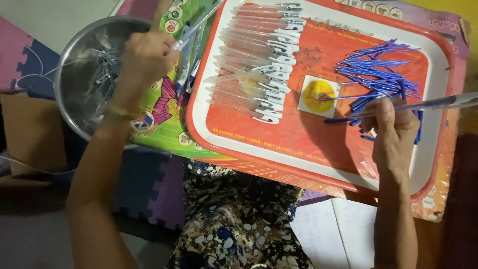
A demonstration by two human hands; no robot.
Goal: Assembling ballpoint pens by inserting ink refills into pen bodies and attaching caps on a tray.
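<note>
The right hand point(396, 132) pinches a clear pen barrel point(438, 103) with a blue refill inside, beside the refill pile point(378, 74) on an orange tray point(318, 134). The left hand point(147, 57) grips another barrel point(196, 27) over a steel bowl point(69, 99) of small metal parts. Clear barrels point(259, 60) lie in rows on the tray. The refills look light, thin and bendy, best held mid-length.
</note>
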